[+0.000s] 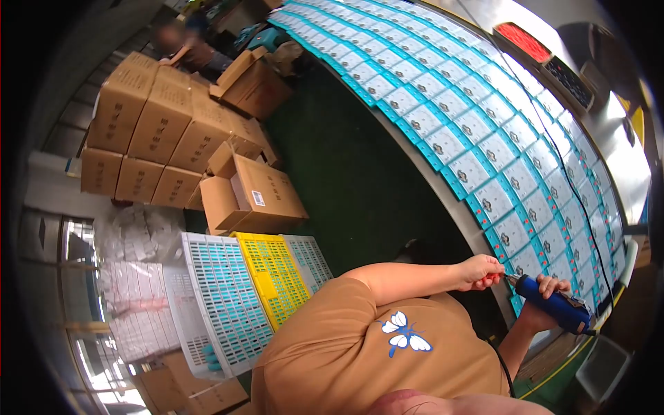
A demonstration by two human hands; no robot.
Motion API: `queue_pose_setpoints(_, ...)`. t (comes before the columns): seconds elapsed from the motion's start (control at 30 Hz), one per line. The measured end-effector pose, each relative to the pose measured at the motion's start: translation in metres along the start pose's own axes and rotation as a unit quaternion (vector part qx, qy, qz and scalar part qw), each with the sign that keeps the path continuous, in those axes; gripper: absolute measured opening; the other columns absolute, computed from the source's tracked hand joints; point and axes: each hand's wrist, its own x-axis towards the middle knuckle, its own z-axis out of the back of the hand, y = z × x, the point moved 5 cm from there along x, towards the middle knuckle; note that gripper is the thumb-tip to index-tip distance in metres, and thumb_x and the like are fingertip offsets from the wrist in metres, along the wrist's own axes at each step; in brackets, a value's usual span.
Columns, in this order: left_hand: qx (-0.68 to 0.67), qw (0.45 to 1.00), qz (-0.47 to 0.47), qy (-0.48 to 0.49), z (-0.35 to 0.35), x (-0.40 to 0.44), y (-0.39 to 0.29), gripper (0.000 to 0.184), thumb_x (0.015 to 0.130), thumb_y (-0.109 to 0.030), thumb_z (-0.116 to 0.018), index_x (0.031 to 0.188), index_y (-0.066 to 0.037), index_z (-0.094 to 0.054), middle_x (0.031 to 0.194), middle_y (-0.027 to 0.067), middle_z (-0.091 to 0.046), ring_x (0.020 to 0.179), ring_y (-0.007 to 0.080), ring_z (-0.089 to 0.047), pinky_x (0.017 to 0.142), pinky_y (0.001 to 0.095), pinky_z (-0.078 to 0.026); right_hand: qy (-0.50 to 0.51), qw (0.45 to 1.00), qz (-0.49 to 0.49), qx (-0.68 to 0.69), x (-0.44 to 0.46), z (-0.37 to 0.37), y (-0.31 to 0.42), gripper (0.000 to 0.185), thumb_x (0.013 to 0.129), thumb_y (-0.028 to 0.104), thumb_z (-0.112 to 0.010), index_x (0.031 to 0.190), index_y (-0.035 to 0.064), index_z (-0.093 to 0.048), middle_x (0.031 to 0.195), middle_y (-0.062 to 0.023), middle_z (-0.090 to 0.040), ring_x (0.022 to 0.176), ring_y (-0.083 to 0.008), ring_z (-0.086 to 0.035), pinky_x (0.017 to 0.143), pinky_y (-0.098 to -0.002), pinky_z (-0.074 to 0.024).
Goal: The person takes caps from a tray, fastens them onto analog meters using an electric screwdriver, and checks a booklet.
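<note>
My right hand (543, 308) is wrapped around a blue electric screwdriver (553, 304), whose metal tip points toward my left hand. At the screwdriver's tip, my left hand (479, 272) is closed in a pinch with a small red part (494, 275) at the fingertips. What kind of part it is cannot be made out. Both hands are over the near edge of a table covered with rows of teal-and-white panels (494, 200). Each panel has a small metal fitting, and several near my hands bear red pieces.
A red-filled tray (523, 41) and a dark parts tray (568, 79) lie across the table. A black cable (568, 176) runs over the panels. Stacked cartons (160, 124), an open carton (270, 197) and a yellow crate (273, 273) stand left. Another person (194, 52) is farther back.
</note>
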Motion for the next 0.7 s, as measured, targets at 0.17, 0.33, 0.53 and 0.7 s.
queue_pose_setpoints(0.17, -0.023, 0.999, 0.010, -0.042, -0.001, -0.003, -0.005, 0.015, 0.094, -0.019, -0.053, 0.086, -0.007, -0.052, 0.066, 0.0009, -0.051, 0.043, 0.0020, -0.039, 0.033, 0.0149, -0.029, 0.025, 0.999, -0.027, 0.002, 0.008, -0.012, -0.013, 0.043, 0.091, 0.044, -0.038, 0.096, 0.0024, -0.051, 0.066, -0.0096, -0.050, 0.071, -0.0219, -0.052, 0.088, -0.0381, -0.0375)
queue_pose_setpoints(0.33, -0.055, 0.993, 0.045, -0.094, 0.001, 0.000, 0.000, 0.014, 0.094, -0.018, -0.052, 0.088, -0.005, -0.051, 0.066, -0.0003, -0.047, 0.043, 0.0020, -0.035, 0.033, 0.0153, -0.027, 0.026, 0.999, -0.026, -0.017, 0.008, -0.013, -0.018, 0.041, 0.091, 0.042, -0.039, 0.093, 0.0029, -0.049, 0.066, -0.0095, -0.050, 0.069, -0.0218, -0.051, 0.086, -0.0371, -0.0379)
queue_pose_setpoints(0.53, -0.043, 0.994, 0.046, -0.086, -0.004, 0.003, -0.008, 0.016, 0.094, -0.019, -0.052, 0.089, -0.004, -0.052, 0.067, 0.0006, -0.048, 0.043, 0.0019, -0.035, 0.034, 0.0156, -0.027, 0.023, 0.999, -0.021, -0.030, 0.007, -0.006, -0.007, 0.036, 0.092, 0.036, -0.041, 0.103, 0.0027, -0.047, 0.075, -0.0112, -0.052, 0.081, -0.0236, -0.052, 0.092, -0.0392, -0.0361)
queue_pose_setpoints(0.7, 0.011, 0.995, 0.031, -0.094, -0.019, 0.004, -0.014, 0.017, 0.095, -0.020, -0.051, 0.088, -0.004, -0.052, 0.066, 0.0012, -0.049, 0.043, 0.0025, -0.036, 0.034, 0.0161, -0.027, -0.326, 0.945, 0.012, -0.001, -0.001, -0.029, 0.007, 0.037, 0.092, 0.032, -0.043, 0.112, 0.0012, -0.046, 0.083, -0.0124, -0.052, 0.087, -0.0256, -0.050, 0.096, -0.0410, -0.0344)
